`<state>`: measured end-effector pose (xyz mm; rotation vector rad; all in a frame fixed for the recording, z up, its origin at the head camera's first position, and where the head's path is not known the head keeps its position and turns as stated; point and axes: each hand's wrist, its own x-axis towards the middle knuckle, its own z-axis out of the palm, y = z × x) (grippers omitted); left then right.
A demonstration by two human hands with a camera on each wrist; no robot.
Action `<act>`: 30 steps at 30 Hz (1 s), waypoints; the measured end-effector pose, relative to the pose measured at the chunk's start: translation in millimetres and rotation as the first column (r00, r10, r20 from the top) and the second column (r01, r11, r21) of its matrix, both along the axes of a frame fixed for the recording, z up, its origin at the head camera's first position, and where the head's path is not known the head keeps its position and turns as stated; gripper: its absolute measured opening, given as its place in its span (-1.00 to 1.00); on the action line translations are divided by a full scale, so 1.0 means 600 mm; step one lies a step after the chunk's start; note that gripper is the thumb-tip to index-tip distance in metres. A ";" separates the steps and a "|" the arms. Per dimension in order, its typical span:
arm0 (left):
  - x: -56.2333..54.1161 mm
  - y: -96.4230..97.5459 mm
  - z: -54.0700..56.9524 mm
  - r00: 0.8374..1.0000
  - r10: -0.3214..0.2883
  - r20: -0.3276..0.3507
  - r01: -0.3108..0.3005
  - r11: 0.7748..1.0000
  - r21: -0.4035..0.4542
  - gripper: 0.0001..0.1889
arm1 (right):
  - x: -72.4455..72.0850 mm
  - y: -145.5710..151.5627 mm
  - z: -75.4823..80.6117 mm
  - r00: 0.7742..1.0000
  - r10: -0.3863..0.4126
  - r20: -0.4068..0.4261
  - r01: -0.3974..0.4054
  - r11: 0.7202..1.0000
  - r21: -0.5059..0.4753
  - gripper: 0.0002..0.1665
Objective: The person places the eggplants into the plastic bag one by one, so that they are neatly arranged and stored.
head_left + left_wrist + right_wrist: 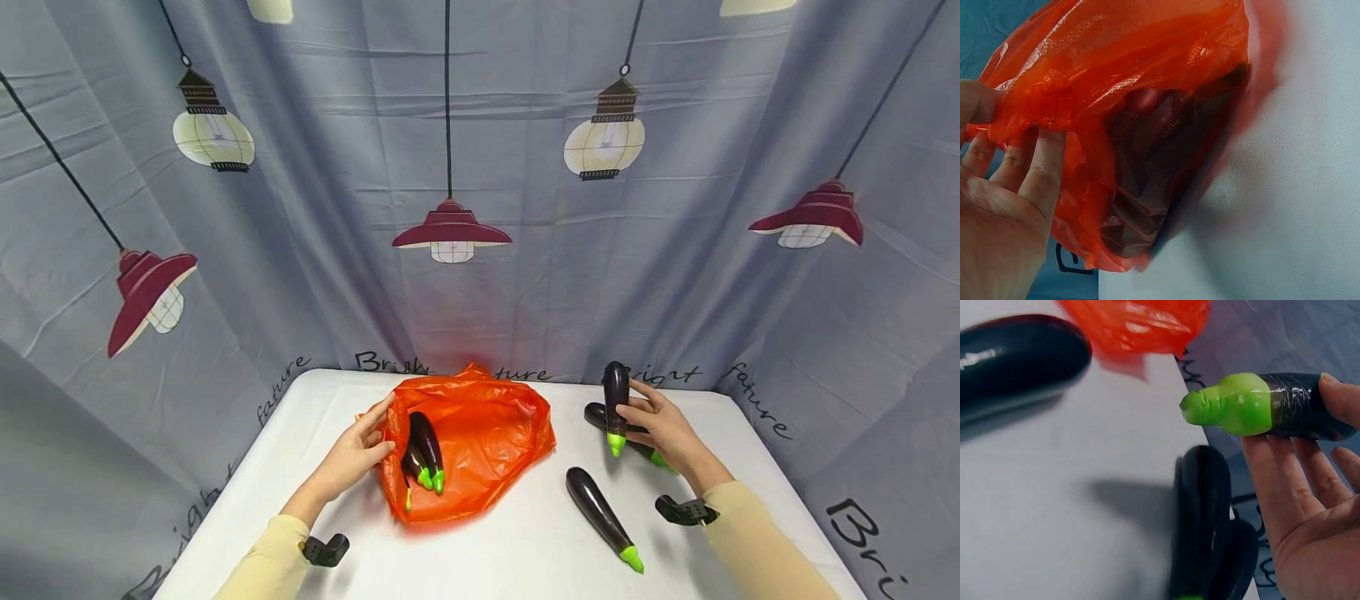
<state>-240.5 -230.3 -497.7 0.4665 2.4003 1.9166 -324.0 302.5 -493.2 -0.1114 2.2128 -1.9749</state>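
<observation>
My left hand (352,457) pinches the left edge of an orange plastic bag (495,442), thumb on one side and fingers on the other in the left wrist view. Inside the bag lie dark purple eggplants (427,450) with bright green stem ends. Over the table's right side, my right hand (667,425) grips another eggplant (616,400) between thumb and fingers. It stands nearly upright, green end down. Under that hand, two more eggplants (1200,512) lie side by side in the right wrist view. A separate eggplant (600,508) rests between the bag and my right forearm.
Everything stands on a white-covered table (495,567). Close behind its far edge hangs a grey-blue curtain (525,317) printed with lamps and lettering, which also runs along both sides. Each wrist carries a black camera mount (325,550).
</observation>
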 end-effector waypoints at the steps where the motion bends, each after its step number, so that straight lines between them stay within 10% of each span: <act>1: 0.000 0.001 0.002 1.000 0.001 0.000 -0.001 1.000 -0.004 -0.17 | 0.001 -0.002 -0.001 1.000 0.004 0.005 -0.004 1.000 -0.011 0.07; 30: -0.002 0.001 0.013 1.000 -0.005 -0.004 0.005 1.000 -0.022 -0.17 | 0.013 -0.091 0.003 0.976 0.208 0.064 -0.196 0.968 -0.158 0.00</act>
